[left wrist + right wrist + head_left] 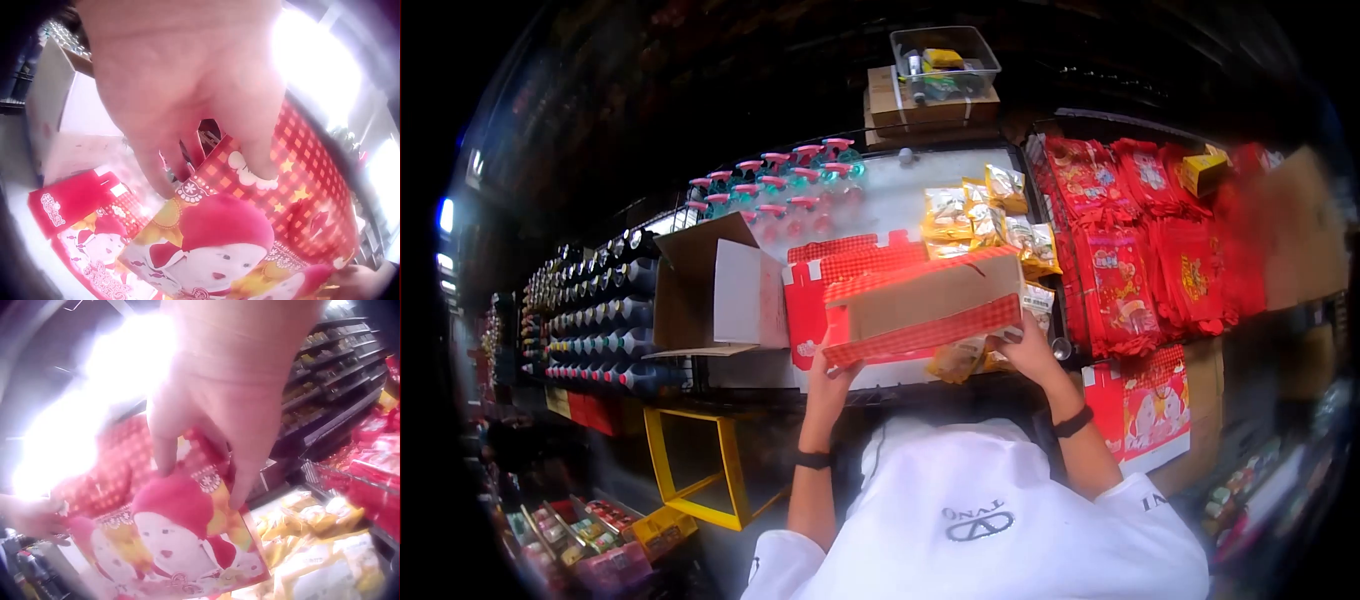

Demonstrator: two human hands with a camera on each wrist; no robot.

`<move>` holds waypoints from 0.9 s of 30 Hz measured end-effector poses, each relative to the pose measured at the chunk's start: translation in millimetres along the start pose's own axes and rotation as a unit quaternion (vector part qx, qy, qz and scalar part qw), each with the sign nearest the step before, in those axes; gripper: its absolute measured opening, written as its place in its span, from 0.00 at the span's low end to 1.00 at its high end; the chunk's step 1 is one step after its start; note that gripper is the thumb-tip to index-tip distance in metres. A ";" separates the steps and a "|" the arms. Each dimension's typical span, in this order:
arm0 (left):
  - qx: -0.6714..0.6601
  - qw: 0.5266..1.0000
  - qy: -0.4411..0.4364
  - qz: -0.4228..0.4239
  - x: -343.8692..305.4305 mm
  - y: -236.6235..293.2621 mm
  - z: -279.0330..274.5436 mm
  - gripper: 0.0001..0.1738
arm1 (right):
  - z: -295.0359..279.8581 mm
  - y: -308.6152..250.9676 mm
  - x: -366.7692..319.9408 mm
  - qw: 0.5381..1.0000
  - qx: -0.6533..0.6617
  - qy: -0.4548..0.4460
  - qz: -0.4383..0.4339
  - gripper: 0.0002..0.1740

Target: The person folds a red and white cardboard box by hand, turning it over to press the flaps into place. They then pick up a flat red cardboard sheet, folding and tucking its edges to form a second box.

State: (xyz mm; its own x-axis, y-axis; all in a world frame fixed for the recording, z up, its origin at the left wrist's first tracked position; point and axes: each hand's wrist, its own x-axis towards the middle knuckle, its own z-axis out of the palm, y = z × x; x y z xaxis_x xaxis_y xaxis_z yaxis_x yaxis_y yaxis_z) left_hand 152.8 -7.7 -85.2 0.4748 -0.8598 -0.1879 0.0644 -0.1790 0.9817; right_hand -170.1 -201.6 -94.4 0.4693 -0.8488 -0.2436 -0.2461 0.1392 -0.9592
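Both hands hold a red checked cardboard gift box (930, 335) between them, its brown inside facing up in the head view. My left hand (832, 362) grips its left end, with the thumb pressed on the checked panel in the left wrist view. At the other end my right hand (1028, 350) grips the box by its edge. Printed figures in red hats (172, 522) cover the broad side seen in the wrist views. Beneath lie flat red cartons (805, 300) with the same print. Yellow and white snack bags (975, 215) lie just beyond the right hand.
Left of the box stands an open carton (750, 300), beside rows of dark bottles (625, 310). Pink-topped bottles (775, 185) stand behind. Red packets (1120, 285) fill a wire rack on the right. A yellow frame (730, 470) stands low at left.
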 end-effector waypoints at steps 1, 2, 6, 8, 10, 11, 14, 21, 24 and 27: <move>-0.002 1.000 -0.010 0.010 9.4 -4.3 -6.1 0.40 | 10.8 -7.7 2.5 1.000 0.017 0.002 0.020 0.38; -0.005 1.000 -0.022 0.017 17.8 -7.3 -12.2 0.43 | 20.3 -7.4 3.4 1.000 0.009 -0.004 0.015 0.38; -0.051 0.995 -0.079 -0.021 47.6 2.8 -38.1 0.49 | 44.3 -13.8 -1.0 0.991 0.097 0.034 0.084 0.36; -0.052 0.993 -0.100 -0.023 61.8 -12.8 -49.1 0.49 | 54.8 -27.5 3.0 0.973 0.169 0.066 0.141 0.36; -0.013 0.994 -0.110 -0.016 76.0 -17.3 -54.8 0.49 | 60.0 -42.2 15.8 0.959 0.206 0.084 0.173 0.37; -0.009 0.993 -0.120 0.003 83.4 -19.9 -56.2 0.49 | 59.8 -41.1 25.3 0.960 0.193 0.098 0.177 0.32; 0.015 0.990 -0.130 0.058 105.3 -16.1 -54.9 0.50 | 63.3 -45.1 56.2 0.962 0.136 0.144 0.188 0.28; -0.036 0.986 -0.073 0.147 160.0 -5.4 -63.8 0.53 | 84.3 -57.0 147.3 0.947 0.113 0.289 0.079 0.32; 0.004 0.989 -0.045 0.142 165.9 -12.3 -77.2 0.49 | 75.6 -46.1 195.5 0.956 0.119 0.263 0.045 0.29; 0.065 0.992 -0.006 0.109 161.2 -56.3 -100.1 0.42 | 81.1 -42.7 244.2 0.962 0.116 0.227 0.096 0.27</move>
State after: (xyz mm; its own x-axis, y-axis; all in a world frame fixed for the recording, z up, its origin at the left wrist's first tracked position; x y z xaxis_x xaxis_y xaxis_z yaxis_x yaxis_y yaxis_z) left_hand 313.6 -88.3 -167.8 0.4552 -0.8900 0.0268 -0.1528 -0.0484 0.9871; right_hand 23.8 -373.4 -124.5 0.0025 -0.9237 -0.3831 -0.0709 0.3820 -0.9214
